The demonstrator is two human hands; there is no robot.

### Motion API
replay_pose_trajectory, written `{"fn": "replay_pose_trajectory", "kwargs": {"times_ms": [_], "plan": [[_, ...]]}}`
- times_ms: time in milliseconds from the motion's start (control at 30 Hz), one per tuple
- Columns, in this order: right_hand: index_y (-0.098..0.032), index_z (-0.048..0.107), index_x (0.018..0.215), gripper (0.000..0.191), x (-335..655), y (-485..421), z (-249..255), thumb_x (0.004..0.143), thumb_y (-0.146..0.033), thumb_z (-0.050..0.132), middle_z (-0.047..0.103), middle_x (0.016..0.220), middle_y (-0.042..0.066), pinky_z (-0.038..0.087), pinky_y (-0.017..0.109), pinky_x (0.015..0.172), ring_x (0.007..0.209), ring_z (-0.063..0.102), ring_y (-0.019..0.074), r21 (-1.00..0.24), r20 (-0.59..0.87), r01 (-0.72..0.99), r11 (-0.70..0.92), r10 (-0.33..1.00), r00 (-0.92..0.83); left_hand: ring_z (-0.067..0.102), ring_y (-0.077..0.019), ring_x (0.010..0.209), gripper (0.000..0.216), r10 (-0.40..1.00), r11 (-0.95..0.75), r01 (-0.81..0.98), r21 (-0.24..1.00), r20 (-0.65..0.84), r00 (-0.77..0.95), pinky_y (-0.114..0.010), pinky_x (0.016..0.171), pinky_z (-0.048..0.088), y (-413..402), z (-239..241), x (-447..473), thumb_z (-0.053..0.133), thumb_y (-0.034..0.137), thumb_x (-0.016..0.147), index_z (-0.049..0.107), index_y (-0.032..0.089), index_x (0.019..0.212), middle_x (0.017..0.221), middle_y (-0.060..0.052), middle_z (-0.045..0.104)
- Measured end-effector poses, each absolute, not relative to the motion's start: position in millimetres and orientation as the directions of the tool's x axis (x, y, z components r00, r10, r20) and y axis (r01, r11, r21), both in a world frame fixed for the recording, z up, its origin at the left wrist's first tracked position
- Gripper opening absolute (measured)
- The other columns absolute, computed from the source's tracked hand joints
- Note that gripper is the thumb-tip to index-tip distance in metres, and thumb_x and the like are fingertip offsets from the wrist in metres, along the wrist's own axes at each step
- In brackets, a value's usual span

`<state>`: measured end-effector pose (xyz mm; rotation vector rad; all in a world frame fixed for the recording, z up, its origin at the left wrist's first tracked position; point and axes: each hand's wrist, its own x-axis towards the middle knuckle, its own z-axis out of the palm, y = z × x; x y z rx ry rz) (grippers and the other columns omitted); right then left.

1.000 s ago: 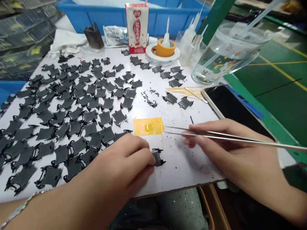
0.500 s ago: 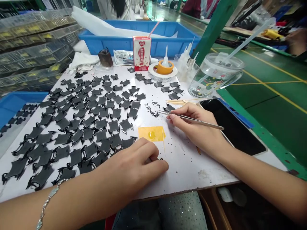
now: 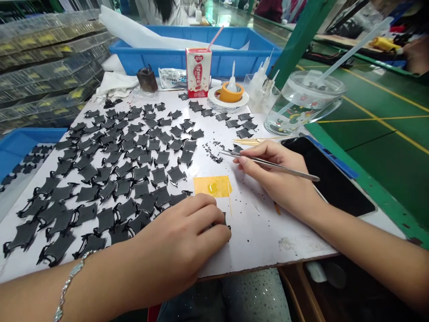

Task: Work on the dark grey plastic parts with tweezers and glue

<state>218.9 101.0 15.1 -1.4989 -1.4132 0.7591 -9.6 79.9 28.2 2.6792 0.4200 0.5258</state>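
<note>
My right hand (image 3: pixel 278 174) pinches a pair of metal tweezers (image 3: pixel 291 170), whose tips point left at a scatter of tiny black bits (image 3: pixel 216 158) on the white tabletop (image 3: pixel 254 232). My left hand (image 3: pixel 187 232) rests near the front edge with curled fingers. Between its thumb and fingers shows the edge of a small black plastic part (image 3: pixel 225 218), mostly hidden by the hand. Just beyond lies a yellow paper slip (image 3: pixel 200 185) with a clear drop (image 3: pixel 212 188) on it and a toothpick (image 3: pixel 229 192) along its right side. Many matching black parts (image 3: pixel 140 158) cover the left side.
At right are a phone (image 3: pixel 321 174), toothpicks (image 3: pixel 248 141) and a glass mug (image 3: pixel 291 107) with a straw. Along the back stand a drink carton (image 3: pixel 199 74), tape rolls (image 3: pixel 231 94), nozzle bottles (image 3: pixel 261 87) and a blue bin (image 3: pixel 161 57). Stacked clear trays (image 3: pixel 50 67) rise at left.
My left hand has turned slightly, and more of the black part shows between its fingers. The tweezers' tips have shifted slightly up and left, staying by the black bits.
</note>
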Motion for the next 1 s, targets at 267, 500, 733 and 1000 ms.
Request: {"fn": "replay_pose_trajectory", "kwargs": {"times_ms": [267,500,733,1000], "plan": [[-0.023,0.071,0.096,0.017,218,108,7,0.087,-0.037,0.072,0.077,0.101,0.005,0.057,0.041,0.088,0.096,0.072,0.0230,-0.906,0.134,0.401,0.135,0.991,-0.031,0.060,-0.0256,0.101,0.030,0.335,-0.895,0.197,0.401,0.313,0.889,-0.037,0.092,0.052,78,25,-11,0.049,-0.005,0.081,0.065,0.011,0.102,0.097,-0.009,0.067],[-0.022,0.070,0.084,0.016,221,108,12,0.082,-0.036,0.078,0.078,0.087,0.004,0.055,0.035,0.078,0.083,0.073,0.0194,-0.961,0.055,0.276,0.037,0.997,0.055,0.060,-0.0227,0.096,0.027,0.448,-0.880,0.306,0.365,0.420,0.789,-0.035,0.089,0.052,80,26,-12,0.042,0.000,0.092,0.064,0.012,0.102,0.098,-0.009,0.068],[-0.019,0.072,0.073,0.012,223,106,15,0.083,-0.022,0.079,0.076,0.071,-0.001,0.052,0.017,0.064,0.064,0.067,0.0069,-0.979,-0.058,-0.188,-0.079,0.991,-0.117,0.062,-0.0201,0.093,0.011,0.653,-0.748,0.602,0.280,0.477,0.589,-0.031,0.083,0.050,101,41,-17,0.054,0.015,0.098,0.061,0.012,0.106,0.099,-0.009,0.066],[-0.019,0.074,0.074,0.010,218,93,19,0.082,-0.020,0.080,0.077,0.072,0.000,0.054,0.014,0.061,0.063,0.069,0.0066,-0.948,-0.078,-0.280,-0.153,0.962,-0.262,0.062,-0.0150,0.079,0.009,0.613,-0.772,0.585,0.248,0.533,0.583,-0.025,0.068,0.047,104,36,-16,0.069,0.019,0.091,0.066,0.011,0.095,0.084,-0.003,0.067]]}}
